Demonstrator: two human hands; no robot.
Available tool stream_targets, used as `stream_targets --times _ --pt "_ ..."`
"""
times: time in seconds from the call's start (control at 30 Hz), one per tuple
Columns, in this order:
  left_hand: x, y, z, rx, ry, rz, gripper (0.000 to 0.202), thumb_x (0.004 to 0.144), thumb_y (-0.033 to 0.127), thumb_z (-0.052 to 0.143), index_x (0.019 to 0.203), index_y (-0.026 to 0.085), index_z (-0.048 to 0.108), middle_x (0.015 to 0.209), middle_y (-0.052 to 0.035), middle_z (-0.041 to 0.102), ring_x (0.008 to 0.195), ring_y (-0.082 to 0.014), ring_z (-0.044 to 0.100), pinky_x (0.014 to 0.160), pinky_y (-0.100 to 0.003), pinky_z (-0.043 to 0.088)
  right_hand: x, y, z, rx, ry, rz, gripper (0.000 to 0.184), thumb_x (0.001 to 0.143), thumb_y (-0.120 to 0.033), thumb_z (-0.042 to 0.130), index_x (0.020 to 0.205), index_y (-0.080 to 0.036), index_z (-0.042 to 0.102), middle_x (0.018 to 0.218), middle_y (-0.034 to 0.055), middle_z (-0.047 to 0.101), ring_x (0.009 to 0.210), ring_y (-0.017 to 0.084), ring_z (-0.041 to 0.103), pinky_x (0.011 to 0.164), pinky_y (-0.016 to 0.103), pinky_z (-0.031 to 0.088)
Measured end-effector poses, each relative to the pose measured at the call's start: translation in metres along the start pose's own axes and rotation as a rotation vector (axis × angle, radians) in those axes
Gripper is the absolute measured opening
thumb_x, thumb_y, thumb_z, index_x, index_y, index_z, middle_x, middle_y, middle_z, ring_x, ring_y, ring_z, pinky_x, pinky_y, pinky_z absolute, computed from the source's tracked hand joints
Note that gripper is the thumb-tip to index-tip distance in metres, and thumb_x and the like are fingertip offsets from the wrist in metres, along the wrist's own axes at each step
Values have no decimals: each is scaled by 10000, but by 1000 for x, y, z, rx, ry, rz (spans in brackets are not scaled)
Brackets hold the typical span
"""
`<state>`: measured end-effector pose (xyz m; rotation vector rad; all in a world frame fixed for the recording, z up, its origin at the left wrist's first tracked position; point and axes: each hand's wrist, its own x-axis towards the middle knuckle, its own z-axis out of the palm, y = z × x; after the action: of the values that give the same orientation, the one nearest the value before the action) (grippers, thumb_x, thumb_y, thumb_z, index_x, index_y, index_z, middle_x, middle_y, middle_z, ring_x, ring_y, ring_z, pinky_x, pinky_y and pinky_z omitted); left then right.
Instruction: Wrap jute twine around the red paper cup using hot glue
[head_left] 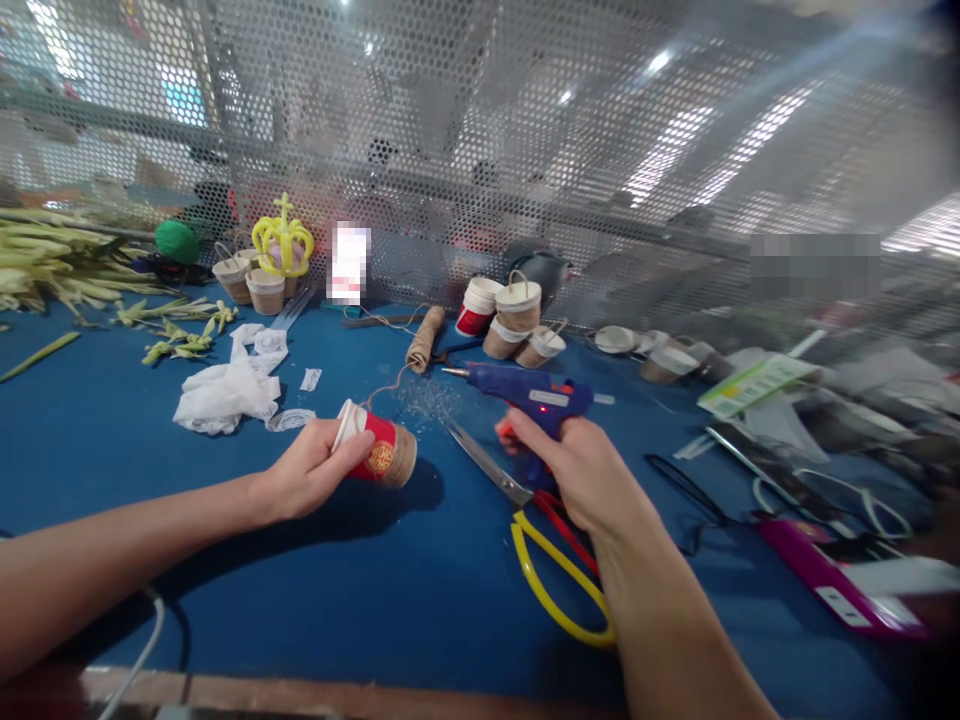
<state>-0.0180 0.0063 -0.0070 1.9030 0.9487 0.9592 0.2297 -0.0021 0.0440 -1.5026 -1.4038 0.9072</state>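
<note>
My left hand (311,465) is closed around a red and white paper cup (381,449), tilted on its side with its base to the right. Brown twine wraps the cup's base end, and a strand leads back to a twine roll (426,340). In my right hand (581,465) is a blue glue gun (525,388), its metal nozzle pointing left and a small red light lit on its body. The nozzle is apart from the cup. Scissors (491,462) with red and yellow handles lie below the gun, partly hidden by my right wrist.
Several twine-covered cups (517,306) stand behind the gun. White lace (229,392) lies at left near pale dried husks (56,250) and a yellow crown-shaped piece (283,240). A purple power strip (832,575) with cords is at right. A perforated metal screen (450,130) borders the back.
</note>
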Motion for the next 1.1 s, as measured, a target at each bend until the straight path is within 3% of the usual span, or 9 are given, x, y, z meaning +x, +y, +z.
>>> stream_targets --times 0.17,0.3,0.43,0.53,0.63,0.73,0.87,1.0,1.1 --pt "-4 3 0 38 -26 58 335 855 326 312 593 148 420 566 26 394 512 -82 313 470 -207 286 28 20 -8 49 65 155 320 667 -431 625 587 -132 541 525 -12 521 442 66 458 421 193 380" --pt "-6 5 0 68 -43 107 335 854 311 298 592 148 428 568 19 406 516 -89 320 484 -215 298 43 32 -10 -24 99 217 256 683 -348 642 614 -128 532 464 -41 466 405 64 438 425 206 391" --pt "-7 9 0 81 -59 152 340 858 293 290 589 143 434 570 18 408 529 -92 325 502 -219 306 53 44 -6 -163 91 282 240 814 -306 516 903 -90 571 840 63 598 699 136 577 633 298 481" --pt "-7 10 0 81 -75 183 326 858 270 291 588 145 423 578 19 409 537 -92 326 522 -224 311 58 47 -2 -251 72 314 303 841 -285 484 1114 -154 486 1104 73 526 914 185 551 750 389 470" --pt "-7 11 0 83 -84 191 318 857 257 292 587 145 418 600 11 428 551 -95 339 541 -230 320 60 41 -1 -323 65 290 279 840 -280 484 1087 -152 509 1102 81 531 917 185 549 764 380 463" --pt "-6 12 1 90 -85 201 319 857 253 293 575 151 403 592 13 424 543 -94 335 531 -230 316 54 24 3 -364 39 204 190 821 -260 507 861 -123 633 1013 126 598 961 226 541 801 326 424" --pt "-8 15 1 141 -110 242 325 858 246 282 564 160 390 580 11 419 538 -100 335 526 -239 316 31 -5 27 -329 -173 90 321 803 -383 497 663 -158 679 849 92 675 895 220 582 782 300 412" --pt "-11 19 2 181 -163 338 308 852 220 273 572 166 389 588 -5 444 551 -110 366 547 -246 334 5 -23 62 -145 -571 18 475 829 -515 350 841 -182 688 897 41 682 867 164 593 811 295 416" --pt "-12 21 3 220 -222 410 283 837 191 286 570 169 377 584 -4 443 553 -113 360 559 -254 331 -6 -28 77 55 -681 -11 434 811 -503 401 945 -173 649 933 51 662 896 157 573 845 309 397"
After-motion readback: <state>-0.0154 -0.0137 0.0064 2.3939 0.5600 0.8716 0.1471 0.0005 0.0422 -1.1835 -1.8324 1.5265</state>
